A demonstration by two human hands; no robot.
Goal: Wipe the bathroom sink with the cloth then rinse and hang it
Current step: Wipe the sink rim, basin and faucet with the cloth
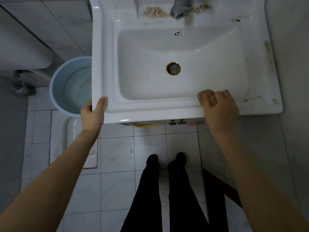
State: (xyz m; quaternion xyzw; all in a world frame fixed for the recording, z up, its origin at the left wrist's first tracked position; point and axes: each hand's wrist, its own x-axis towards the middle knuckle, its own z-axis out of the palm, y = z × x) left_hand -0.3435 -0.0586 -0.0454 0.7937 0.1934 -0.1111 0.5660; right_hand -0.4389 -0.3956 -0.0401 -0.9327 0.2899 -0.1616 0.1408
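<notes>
- The white ceramic rectangular bathroom sink (107,47) fills the upper middle of the head view, its basin bare around a rust-ringed round metal drain (173,68).
- The person's right hand (219,109) rests on the sink's near rim, towards its right end, fingers curled tight round a small tan crumpled cloth (204,95).
- The cloth pokes out past the knuckles and presses on the inner edge of the rim, just where it drops into the basin.
- The left hand (92,114) clasps the sink's near left corner, thumb on top of the rim, the other fingers hidden beneath it.
- A chrome metal tap spout (178,7) juts over the back ledge, with patches of brownish crusted grime (154,12) on either side of its base.
- Dark smears mark the right-hand ledge (268,52) and the near right corner.
- A pale blue round plastic bucket (66,84) stands on the floor just left of the sink, partly tucked under its edge.
- Below, legs in black trousers (150,190) stand on white square floor tiles (115,151).
</notes>
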